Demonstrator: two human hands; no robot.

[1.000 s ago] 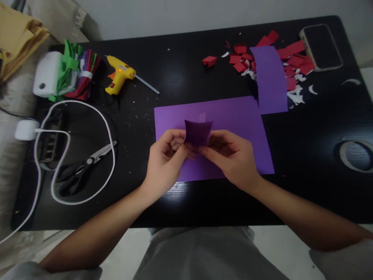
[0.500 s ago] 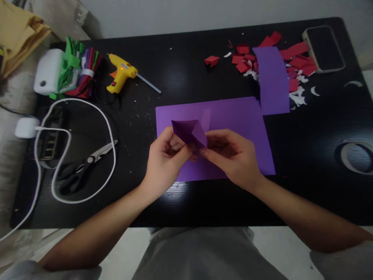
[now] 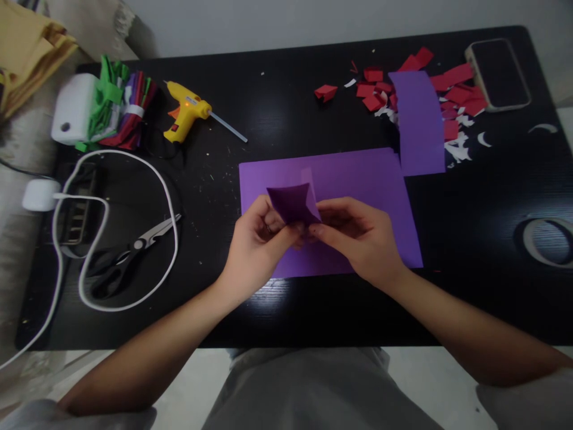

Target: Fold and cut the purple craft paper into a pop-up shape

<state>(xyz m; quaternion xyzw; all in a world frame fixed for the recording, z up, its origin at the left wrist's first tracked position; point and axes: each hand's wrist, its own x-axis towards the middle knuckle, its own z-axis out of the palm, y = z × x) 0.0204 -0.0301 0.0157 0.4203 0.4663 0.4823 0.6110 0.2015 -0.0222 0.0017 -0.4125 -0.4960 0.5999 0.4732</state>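
Note:
A small folded piece of purple paper [image 3: 293,203] is pinched between both my hands, just above a large purple sheet [image 3: 362,179] lying flat on the black table [image 3: 277,89]. My left hand [image 3: 255,245] grips its lower left side with thumb and fingers closed. Pinching the lower right corner is my right hand [image 3: 358,236]. The piece stands up, tilted a little to the left.
Black-handled scissors [image 3: 125,263] lie inside a loop of white cable [image 3: 170,197] at the left. A yellow glue gun [image 3: 185,113] and a bundle of coloured paper [image 3: 120,107] sit at the back left. Red scraps [image 3: 456,89], a purple strip [image 3: 418,119] and a phone [image 3: 496,71] are at the back right.
The small purple piece has been turned and refolded between my fingers: it stood square, then opened into a wedge leaning left, and now is a flatter tilted shape. My hands stayed in place.

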